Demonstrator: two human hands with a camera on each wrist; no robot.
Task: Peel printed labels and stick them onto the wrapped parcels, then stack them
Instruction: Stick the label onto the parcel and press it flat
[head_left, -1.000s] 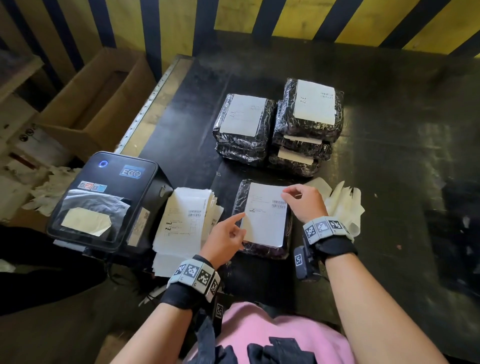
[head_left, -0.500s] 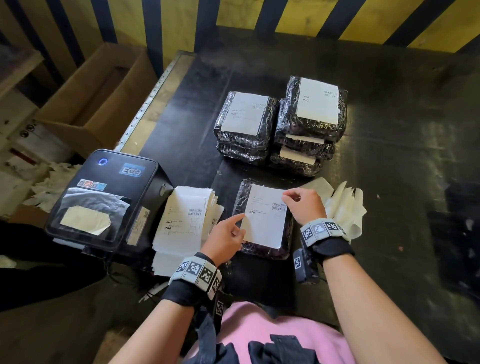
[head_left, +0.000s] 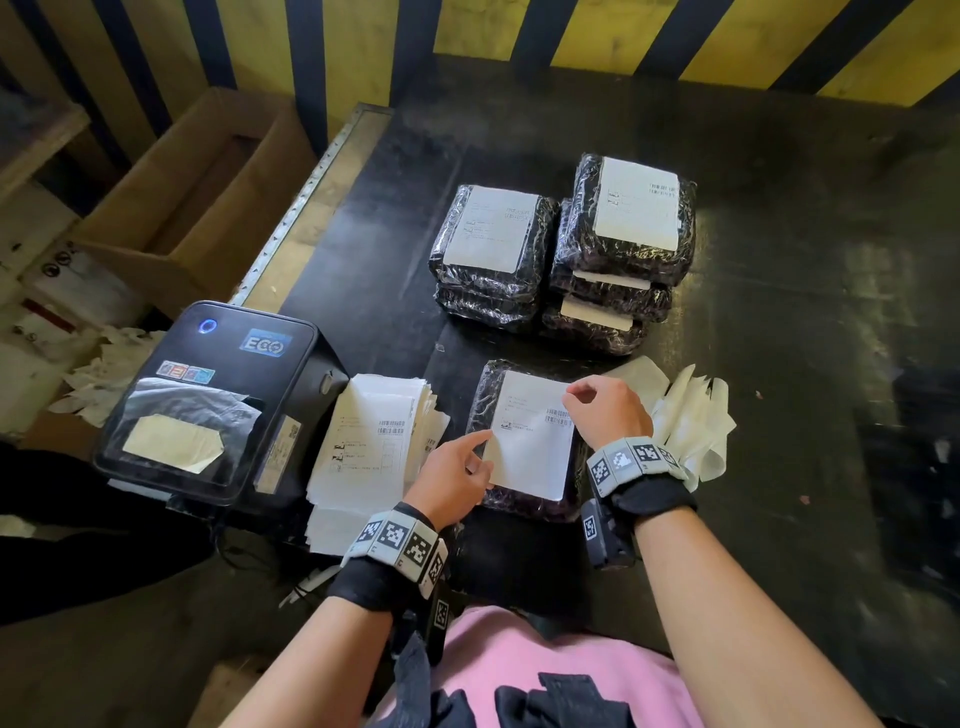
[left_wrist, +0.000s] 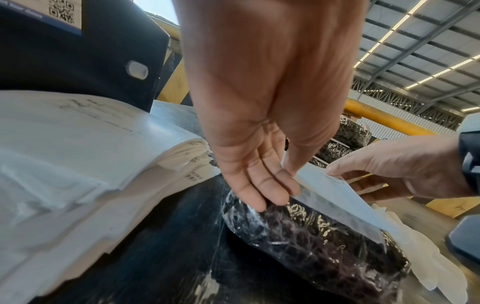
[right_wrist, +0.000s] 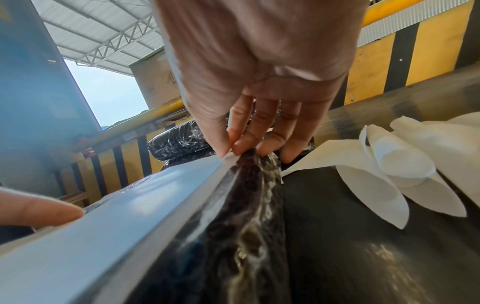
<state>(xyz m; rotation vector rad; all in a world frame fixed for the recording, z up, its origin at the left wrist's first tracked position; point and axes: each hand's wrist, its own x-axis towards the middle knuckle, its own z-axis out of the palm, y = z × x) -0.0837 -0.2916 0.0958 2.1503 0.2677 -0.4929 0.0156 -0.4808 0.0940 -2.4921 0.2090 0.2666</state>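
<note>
A black wrapped parcel (head_left: 480, 405) lies on the dark table (head_left: 779, 364) right in front of me. A white printed label (head_left: 530, 452) sits over its top, held slightly raised. My left hand (head_left: 480, 449) pinches the label's left edge, with its lower fingers (left_wrist: 259, 197) resting on the parcel (left_wrist: 311, 246). My right hand (head_left: 569, 397) pinches the label's far right corner between thumb and forefinger (right_wrist: 228, 151). Behind stand two stacks of labelled parcels, a left one (head_left: 493, 249) and a taller right one (head_left: 631, 228).
A black label printer (head_left: 218, 395) stands at the table's left front, with a pile of printed labels (head_left: 374, 441) beside it. Peeled backing sheets (head_left: 685, 415) lie right of my right hand. A cardboard box (head_left: 208, 197) sits off the table's left edge.
</note>
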